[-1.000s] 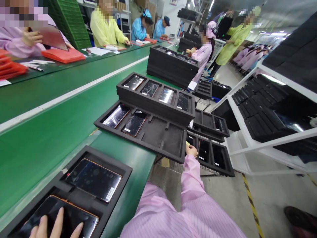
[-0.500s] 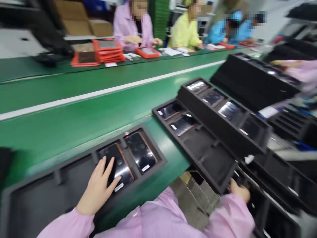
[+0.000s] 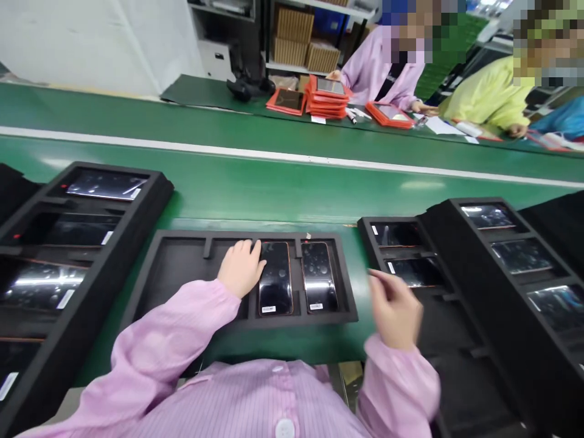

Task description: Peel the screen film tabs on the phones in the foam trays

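Note:
A black foam tray lies on the green bench in front of me, with two dark phones in its right half. My left hand rests at the left edge of the inner phone, fingers apart and touching it. The outer phone lies in the rightmost compartment. To the right of this tray my right hand is raised, thumb and index finger pinched on a small dark thing that I cannot make out. Beside it stands another tray with two phones in its far compartments.
Stacked trays of phones stand at the left and at the far right. Across the green belt, people in pink and yellow sit by a stack of orange-red cases.
The view has swung left, bringing the left stack of trays into sight. My right hand has left the right tray's near end and come up beside the middle tray. My left hand stays by the inner phone.

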